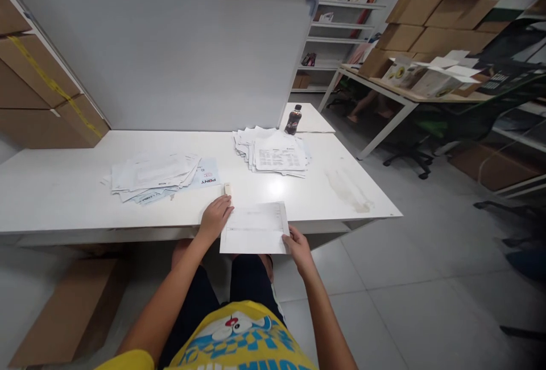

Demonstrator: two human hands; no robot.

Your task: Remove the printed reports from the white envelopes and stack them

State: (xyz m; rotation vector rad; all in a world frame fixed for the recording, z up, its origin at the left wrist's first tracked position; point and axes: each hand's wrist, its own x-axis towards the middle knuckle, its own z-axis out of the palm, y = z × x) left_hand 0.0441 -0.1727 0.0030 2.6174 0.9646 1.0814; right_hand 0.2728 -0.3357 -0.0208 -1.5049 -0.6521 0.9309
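A white sheet of paper [255, 227] with faint print overhangs the desk's front edge. My right hand [298, 247] pinches its right edge, thumb on top and the other fingers mostly underneath. At the sheet's upper left corner, my left hand [216, 216] has its fingers closed round the lower end of a small cream-coloured block [227, 188]; its exact kind is too small to tell. Left of that hand lies a messy pile of papers [156, 172], with a light blue printed sheet [207, 171] under it. Another stack of printed papers [281, 153] rests farther back.
A dark drink bottle [293, 119] stands behind the right stack. The whiteboard [170, 51] rises along the back of the white desk [68, 182]. Cardboard boxes [42, 85] are at the left, and another box [72, 307] sits on the floor. A second table [409, 94] holds cartons.
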